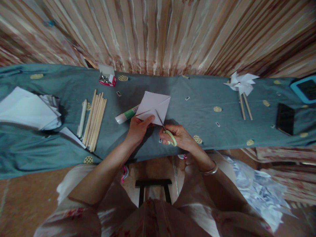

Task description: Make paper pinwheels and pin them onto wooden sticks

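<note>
A square sheet of white paper (153,103) with diagonal lines or cuts running in from its corners is held above the table. My left hand (139,129) pinches its lower left edge, thumb on top. In my right hand (179,135) are scissors (172,138) with light green handles, fingers closed round the loops. The scissor blades lie at the lower edge of the paper and point toward its middle. Behind the paper, on the left, a tube with a green label (127,115) lies partly hidden on the cloth.
On the blue-green tablecloth (202,121) lie a paper stack (27,110), wooden sticks (95,121), a white stick-shaped item (82,120), a box of metal pieces (107,80), white pinwheels (241,84), a dark phone (285,119) and a blue-framed device (307,89).
</note>
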Demonstrator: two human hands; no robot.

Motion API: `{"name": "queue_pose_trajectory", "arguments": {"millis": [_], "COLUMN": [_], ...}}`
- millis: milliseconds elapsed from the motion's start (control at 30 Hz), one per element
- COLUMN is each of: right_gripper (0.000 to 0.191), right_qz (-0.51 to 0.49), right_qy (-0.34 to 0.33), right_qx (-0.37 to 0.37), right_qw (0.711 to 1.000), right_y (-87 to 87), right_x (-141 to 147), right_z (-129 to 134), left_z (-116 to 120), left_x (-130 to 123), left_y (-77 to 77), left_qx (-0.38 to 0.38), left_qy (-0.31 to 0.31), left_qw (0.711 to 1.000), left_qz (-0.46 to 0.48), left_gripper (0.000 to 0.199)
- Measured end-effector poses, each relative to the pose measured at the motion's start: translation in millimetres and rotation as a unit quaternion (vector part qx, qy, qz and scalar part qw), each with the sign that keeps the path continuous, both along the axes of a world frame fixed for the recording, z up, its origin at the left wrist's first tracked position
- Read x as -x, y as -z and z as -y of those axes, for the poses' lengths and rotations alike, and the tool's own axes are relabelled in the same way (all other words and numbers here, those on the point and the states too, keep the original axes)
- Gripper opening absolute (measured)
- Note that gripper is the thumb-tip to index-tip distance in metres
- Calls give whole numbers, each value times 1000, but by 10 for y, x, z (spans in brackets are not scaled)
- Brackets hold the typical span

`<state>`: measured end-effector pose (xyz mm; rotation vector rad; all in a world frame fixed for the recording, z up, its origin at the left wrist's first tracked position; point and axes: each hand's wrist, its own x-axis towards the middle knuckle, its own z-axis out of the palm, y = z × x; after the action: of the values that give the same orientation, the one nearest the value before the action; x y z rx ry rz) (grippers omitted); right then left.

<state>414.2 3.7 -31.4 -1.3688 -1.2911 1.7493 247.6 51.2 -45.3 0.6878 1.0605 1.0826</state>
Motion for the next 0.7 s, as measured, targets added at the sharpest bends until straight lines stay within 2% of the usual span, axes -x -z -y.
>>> {"name": "queue_pose_trajectory", "arguments": {"millis": [233, 500, 700], "right_gripper": [45, 45, 46], "right_qz": [0, -6, -3], "right_qy": [2, 10, 17], "right_qx": [9, 11, 15], "right_qw": [1000, 1000, 1000], "right_y": [6, 2, 1], "right_x": [2, 6, 17], "right_z": [-1, 10, 2], "left_z": [-10, -2, -8], "left_x": [-6, -2, -6], "left_y": [-6, -24, 6], "left_qx": [-17, -51, -50], "left_qy": [-5, -4, -10], "left_qw": [1000, 997, 997], "left_qz": [-10, -66, -55], "left_gripper": [27, 24, 23]}}
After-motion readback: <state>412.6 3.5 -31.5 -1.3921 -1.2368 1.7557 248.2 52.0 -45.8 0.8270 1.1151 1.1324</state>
